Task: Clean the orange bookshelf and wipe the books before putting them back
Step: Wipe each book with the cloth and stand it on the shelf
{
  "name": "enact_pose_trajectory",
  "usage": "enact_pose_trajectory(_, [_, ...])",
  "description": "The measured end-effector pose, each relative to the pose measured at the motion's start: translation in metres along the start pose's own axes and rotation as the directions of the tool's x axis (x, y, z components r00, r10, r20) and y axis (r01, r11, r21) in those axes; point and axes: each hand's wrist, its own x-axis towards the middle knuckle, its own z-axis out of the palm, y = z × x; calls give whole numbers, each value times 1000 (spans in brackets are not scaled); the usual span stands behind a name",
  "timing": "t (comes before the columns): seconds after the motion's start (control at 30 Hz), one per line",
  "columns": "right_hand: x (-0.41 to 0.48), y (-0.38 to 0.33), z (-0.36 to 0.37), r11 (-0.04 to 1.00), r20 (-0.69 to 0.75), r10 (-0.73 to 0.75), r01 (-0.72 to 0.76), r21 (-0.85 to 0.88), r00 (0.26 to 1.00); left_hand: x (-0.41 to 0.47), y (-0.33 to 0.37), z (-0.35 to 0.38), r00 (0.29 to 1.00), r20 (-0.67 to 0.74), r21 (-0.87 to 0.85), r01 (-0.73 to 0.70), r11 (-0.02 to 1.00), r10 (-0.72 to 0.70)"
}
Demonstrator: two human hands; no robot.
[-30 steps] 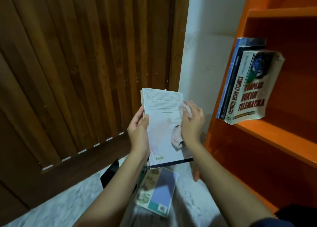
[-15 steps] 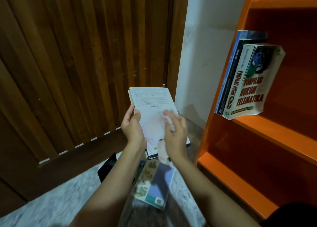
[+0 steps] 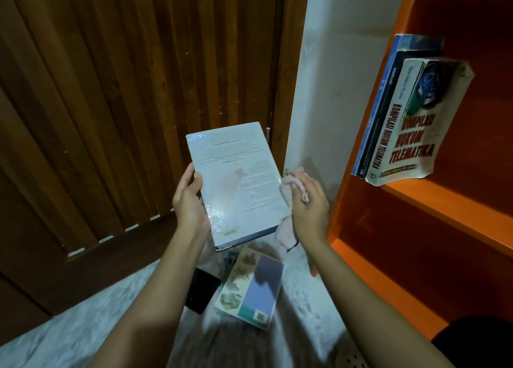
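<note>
Single head-worn view: looks forward and down, close over both forearms, toward the floor [image 3: 69, 337], slatted door [image 3: 111, 103] and bookshelf [image 3: 433, 209].

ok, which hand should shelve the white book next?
Left, probably. The left hand already grips the white book by its edge, while the right hand holds the cloth just off the cover. The shelf lies to the right, so it must reach across.

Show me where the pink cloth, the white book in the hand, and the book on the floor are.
pink cloth [image 3: 288, 189]: head view, upper fold beside the fingers.
white book [image 3: 236, 178]: head view, middle of the cover.
book on the floor [image 3: 249, 284]: head view, middle of its cover.
</note>
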Motion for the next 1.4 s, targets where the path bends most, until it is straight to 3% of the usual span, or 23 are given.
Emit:
enact_pose_trajectory(0.1, [18,-10,-7,961,46,133,-140,238,990,1,-1,-1,997,76,5,27,1000,-27])
enact_pose_trajectory(0.2, [22,-5,-12,904,212,227,-287,318,950,3,1,2,990,138,-8,20,1000,-19])
enact_pose_trajectory(0.37, [19,-3,-18,807,428,216,-408,427,877,10,2,6,976,215,45,-41,998,30])
enact_pose_trajectory(0.53, [11,-11,-17,766,393,207,-398,505,896,17,-1,7,960,265,184,-139,973,87])
enact_pose_trajectory(0.63, [7,-10,-16,772,334,243,-390,502,911,21,-9,12,945,302,410,-246,878,124])
enact_pose_trajectory(0.73, [2,-10,-15,778,290,249,-369,508,924,19,-11,23,910,374,622,-391,679,181])
enact_pose_trajectory(0.83, [-1,-8,-14,827,227,241,-322,461,944,9,-14,35,856,447,761,-517,392,261])
enact_pose_trajectory(0.87, [-2,-6,-13,863,201,229,-294,411,952,4,-17,40,838,486,755,-546,364,249])
enact_pose_trajectory(0.97, [-6,-5,-8,965,147,143,-171,199,979,-8,-29,54,792,586,673,-592,443,169])
enact_pose_trajectory(1.07, [-15,-9,-3,998,145,38,-46,53,989,-15,-29,65,824,548,667,-535,518,145])
enact_pose_trajectory(1.17, [-24,-4,0,998,128,-50,53,-19,990,-15,-26,65,822,549,689,-548,475,153])
enact_pose_trajectory(1.4, [-37,-9,17,994,110,-88,94,-54,990,-12,-13,53,802,540,690,-595,412,254])
